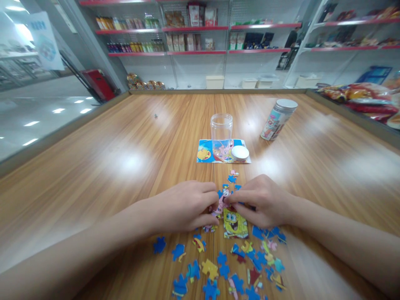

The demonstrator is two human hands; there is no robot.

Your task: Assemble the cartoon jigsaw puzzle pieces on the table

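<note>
"Labels?"
"Print on the canister (pixel 277 121), one o'clock from the SpongeBob puzzle section (pixel 235 224), is too blurred to read."
"Pose?"
"The left hand (pixel 195 205) at ten o'clock, the right hand (pixel 263 202) at two, fingers half-curled over pink pieces (pixel 224 196) at eleven; I can't tell whether either grips one."

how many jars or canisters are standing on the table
2: a clear, open jar on the picture sheet, and a labelled canister to its right. Neither is hidden.
</note>
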